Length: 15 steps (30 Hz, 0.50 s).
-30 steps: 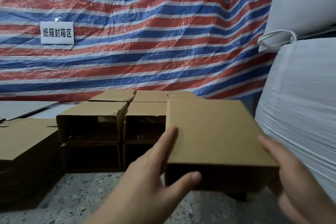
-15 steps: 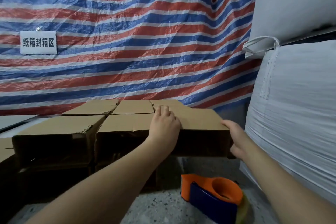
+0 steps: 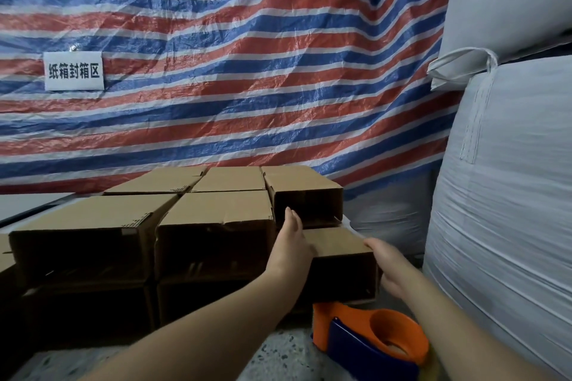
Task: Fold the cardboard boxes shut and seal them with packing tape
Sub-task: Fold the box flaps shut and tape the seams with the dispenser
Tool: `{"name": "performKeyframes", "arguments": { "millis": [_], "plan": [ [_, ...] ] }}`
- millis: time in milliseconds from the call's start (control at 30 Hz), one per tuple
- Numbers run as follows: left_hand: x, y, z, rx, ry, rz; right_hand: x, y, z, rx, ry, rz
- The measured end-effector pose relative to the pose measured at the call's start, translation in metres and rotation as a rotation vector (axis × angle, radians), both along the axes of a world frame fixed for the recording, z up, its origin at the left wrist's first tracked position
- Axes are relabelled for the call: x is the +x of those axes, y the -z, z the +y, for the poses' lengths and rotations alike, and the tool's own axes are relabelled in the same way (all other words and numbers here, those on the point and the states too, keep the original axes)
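At the far left a white sign (image 3: pixel 73 71) with black characters hung on the crinkled red, white and blue striped tarp (image 3: pixel 235 65) that filled the background. Below it stood a stack of cardboard boxes (image 3: pixel 130 226), plain brown corrugated board with dark open ends facing the camera, packed side by side in rows and layers. The left hand (image 3: pixel 291 241) reached in with straight fingers pointing away, its palm side laid flat against the left edge of the front right box (image 3: pixel 337 249), next to the neighbouring box's end. That box sat low at the right end of the stack, its flat brown top showing and its near end dark and shadowed. The right hand (image 3: pixel 388 266) held the box's near right corner, fingers curled over the top edge and down its right side. Just below the box, an orange and dark blue plastic tape dispenser (image 3: pixel 371 340) with a round loop handle lay on the speckled floor (image 3: pixel 278 353). At the far right, large white woven sacks (image 3: pixel 507 195) with ribbed texture stood stacked, one above another.
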State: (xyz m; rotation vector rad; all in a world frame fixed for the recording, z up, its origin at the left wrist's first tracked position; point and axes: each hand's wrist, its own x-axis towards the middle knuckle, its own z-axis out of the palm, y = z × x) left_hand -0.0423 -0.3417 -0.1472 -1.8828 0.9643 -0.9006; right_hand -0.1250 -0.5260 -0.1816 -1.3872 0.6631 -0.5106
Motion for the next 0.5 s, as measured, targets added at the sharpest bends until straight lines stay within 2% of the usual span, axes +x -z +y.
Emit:
{"name": "performKeyframes", "arguments": {
  "millis": [300, 400, 500],
  "plan": [
    [0.005, 0.021, 0.011, 0.132, -0.013, -0.120, 0.007, 0.000, 0.024, -0.240, 0.027, 0.232],
    [-0.008, 0.013, 0.014, 0.083, 0.017, -0.029, 0.004, -0.008, 0.029, -0.335, 0.008, 0.262],
    [-0.031, 0.001, 0.022, -0.040, 0.086, 0.131, 0.002, -0.022, 0.042, -0.495, 0.120, 0.253]
  ]
}}
